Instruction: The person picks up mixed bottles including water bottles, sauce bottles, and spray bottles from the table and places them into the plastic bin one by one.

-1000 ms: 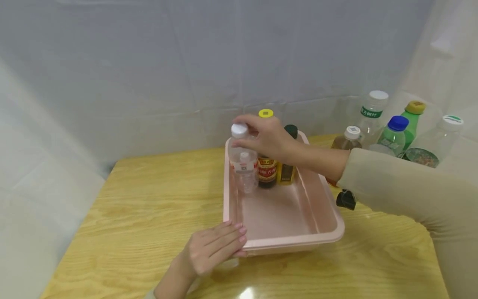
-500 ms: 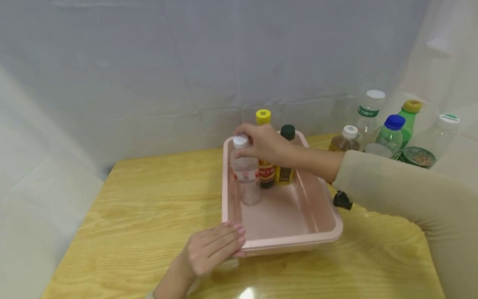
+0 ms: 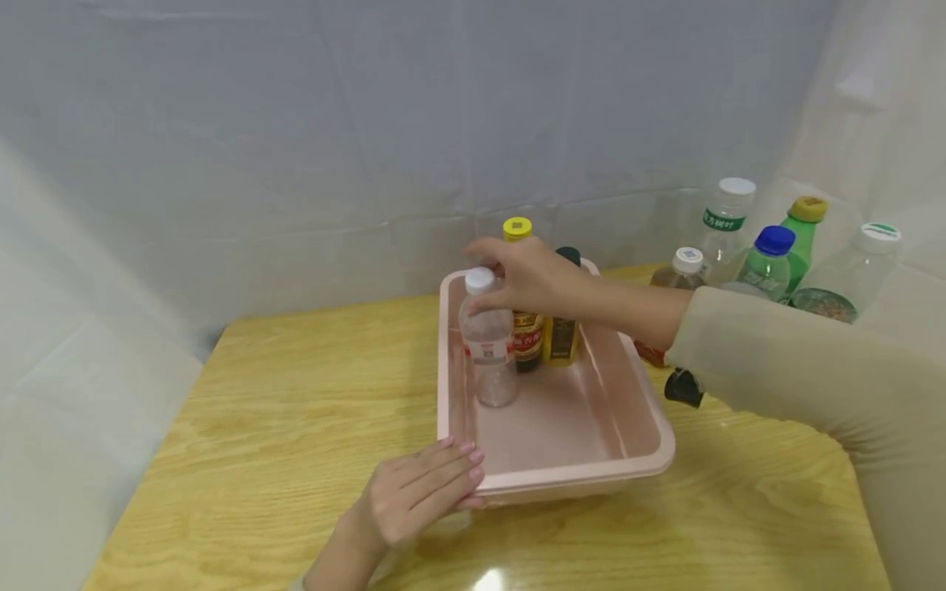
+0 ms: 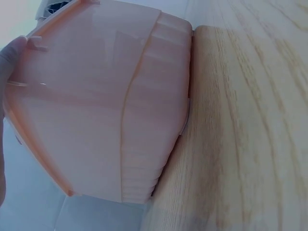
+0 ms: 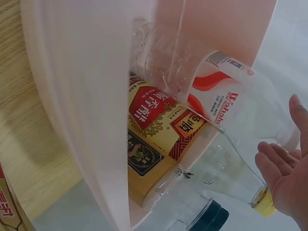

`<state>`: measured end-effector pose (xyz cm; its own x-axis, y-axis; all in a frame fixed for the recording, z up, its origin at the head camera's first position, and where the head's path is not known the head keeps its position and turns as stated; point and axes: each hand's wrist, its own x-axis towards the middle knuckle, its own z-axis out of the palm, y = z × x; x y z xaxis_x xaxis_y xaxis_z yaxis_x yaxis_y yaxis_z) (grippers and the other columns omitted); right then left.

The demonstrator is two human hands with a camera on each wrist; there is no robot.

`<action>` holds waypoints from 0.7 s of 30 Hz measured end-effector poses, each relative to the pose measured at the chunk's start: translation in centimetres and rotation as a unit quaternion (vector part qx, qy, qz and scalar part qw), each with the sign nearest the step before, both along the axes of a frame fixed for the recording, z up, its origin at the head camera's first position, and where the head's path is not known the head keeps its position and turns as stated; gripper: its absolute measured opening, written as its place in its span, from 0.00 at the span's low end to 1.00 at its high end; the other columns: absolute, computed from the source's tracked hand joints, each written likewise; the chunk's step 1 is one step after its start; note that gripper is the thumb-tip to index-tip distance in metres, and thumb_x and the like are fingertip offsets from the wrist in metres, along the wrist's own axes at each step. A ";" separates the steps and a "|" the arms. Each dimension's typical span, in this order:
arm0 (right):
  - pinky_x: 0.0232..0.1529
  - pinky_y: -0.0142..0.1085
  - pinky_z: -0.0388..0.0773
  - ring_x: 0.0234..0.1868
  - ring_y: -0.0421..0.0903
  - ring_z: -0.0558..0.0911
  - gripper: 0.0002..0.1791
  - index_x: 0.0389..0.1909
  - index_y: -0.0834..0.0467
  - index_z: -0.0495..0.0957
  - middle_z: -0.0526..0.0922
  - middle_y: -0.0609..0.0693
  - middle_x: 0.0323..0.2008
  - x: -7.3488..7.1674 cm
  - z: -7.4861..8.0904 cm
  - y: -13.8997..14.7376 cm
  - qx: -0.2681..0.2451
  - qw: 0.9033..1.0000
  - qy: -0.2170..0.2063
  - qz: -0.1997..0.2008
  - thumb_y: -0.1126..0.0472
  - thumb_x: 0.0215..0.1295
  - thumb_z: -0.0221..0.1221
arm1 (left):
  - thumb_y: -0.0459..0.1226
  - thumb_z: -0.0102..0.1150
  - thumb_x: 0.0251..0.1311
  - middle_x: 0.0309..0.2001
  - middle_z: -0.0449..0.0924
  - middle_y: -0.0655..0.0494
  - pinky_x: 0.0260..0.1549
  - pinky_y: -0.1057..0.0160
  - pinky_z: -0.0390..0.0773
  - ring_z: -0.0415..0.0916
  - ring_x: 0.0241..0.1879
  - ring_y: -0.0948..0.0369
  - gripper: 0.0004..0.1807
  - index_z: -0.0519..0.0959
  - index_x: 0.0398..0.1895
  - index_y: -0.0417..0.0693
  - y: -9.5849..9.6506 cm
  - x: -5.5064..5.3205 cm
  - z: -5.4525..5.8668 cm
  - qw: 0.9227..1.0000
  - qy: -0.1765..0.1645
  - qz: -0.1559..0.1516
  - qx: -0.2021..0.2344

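A clear plastic water bottle [image 3: 489, 353] with a white cap and a red-and-white label stands upright inside the pink plastic tub [image 3: 576, 474]. My right hand [image 3: 543, 279] is beside its cap, fingers and thumb spread apart around it; in the right wrist view the hand [image 5: 286, 168] shows parted fingers near the bottle's neck. Just right of the water bottle stand a yellow-capped sauce bottle [image 3: 528, 341] and a dark-capped bottle of yellow liquid [image 3: 562, 343]. My left hand [image 3: 417, 492] rests with straight fingers on the tub's near left corner.
Right of the tub, partly behind the right sleeve, several bottles are grouped: a white-capped one [image 3: 727, 217], a blue-capped one [image 3: 772, 263], a gold-capped green one [image 3: 804, 234] and a wide clear one [image 3: 850, 275]. A black cap [image 3: 684, 387] lies near the tub's right side.
The water bottle has come down and nearer within the tub and now stands on its floor. My right hand's fingers have spread away from its cap. The left hand stays put.
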<state>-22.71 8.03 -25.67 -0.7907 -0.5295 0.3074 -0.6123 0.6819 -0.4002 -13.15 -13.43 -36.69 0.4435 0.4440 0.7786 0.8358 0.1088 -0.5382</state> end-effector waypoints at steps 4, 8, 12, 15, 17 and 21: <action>0.38 0.36 0.84 0.40 0.45 0.83 0.39 0.61 0.59 0.69 0.84 0.54 0.44 0.3 0.3 0.1 0.015 1.000 -0.008 -0.004 0.48 0.49 0.71 | 0.40 0.62 0.58 0.27 0.85 0.46 0.31 0.65 0.88 0.85 0.29 0.56 0.12 0.82 0.27 0.39 -0.1 -0.1 0.1 1.000 0.004 -0.002 0.002; 0.42 0.40 0.85 0.45 0.47 0.83 0.43 0.64 0.57 0.67 0.83 0.55 0.48 1.0 0.8 0.4 0.032 0.999 0.006 -0.007 0.46 0.47 0.72 | 0.40 0.63 0.57 0.27 0.85 0.46 0.31 0.65 0.88 0.85 0.29 0.56 0.11 0.82 0.27 0.39 -0.1 -0.1 0.2 1.000 0.004 -0.005 0.003; 0.41 0.42 0.85 0.45 0.49 0.83 0.47 0.67 0.56 0.64 0.83 0.55 0.48 1.4 1.4 0.6 0.066 0.998 0.019 -0.017 0.44 0.47 0.71 | 0.40 0.63 0.57 0.27 0.85 0.46 0.31 0.65 0.88 0.85 0.29 0.56 0.11 0.82 0.27 0.39 0.0 -0.1 0.1 1.000 0.005 -0.003 0.004; 0.35 0.41 0.84 0.36 0.48 0.83 0.49 0.69 0.55 0.61 0.84 0.55 0.45 1.6 1.7 0.9 0.091 0.995 0.014 -0.027 0.43 0.47 0.71 | 0.40 0.63 0.57 0.27 0.85 0.46 0.31 0.65 0.88 0.85 0.29 0.56 0.11 0.82 0.27 0.39 0.0 0.0 0.1 1.000 0.005 -0.003 0.003; 0.33 0.40 0.84 0.32 0.47 0.82 0.49 0.69 0.55 0.60 0.84 0.56 0.46 1.7 1.9 1.1 0.099 0.995 0.016 -0.031 0.42 0.48 0.70 | 0.40 0.63 0.57 0.27 0.85 0.46 0.31 0.65 0.88 0.85 0.29 0.56 0.12 0.82 0.27 0.39 0.0 0.0 0.1 1.000 0.006 -0.003 0.004; 0.38 0.42 0.85 0.37 0.49 0.83 0.49 0.69 0.55 0.61 0.81 0.57 0.52 1.9 2.5 1.8 0.086 0.995 0.028 -0.037 0.42 0.48 0.70 | 0.40 0.63 0.57 0.27 0.85 0.46 0.31 0.65 0.88 0.85 0.29 0.56 0.11 0.83 0.27 0.39 0.1 0.1 0.3 1.000 0.004 -0.003 0.002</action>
<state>-20.77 9.84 -23.19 -0.8137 -0.5186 0.2626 -0.5757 0.7816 -0.2402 -13.09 -13.36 -36.43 0.4528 0.4384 0.7764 0.8317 0.1061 -0.5450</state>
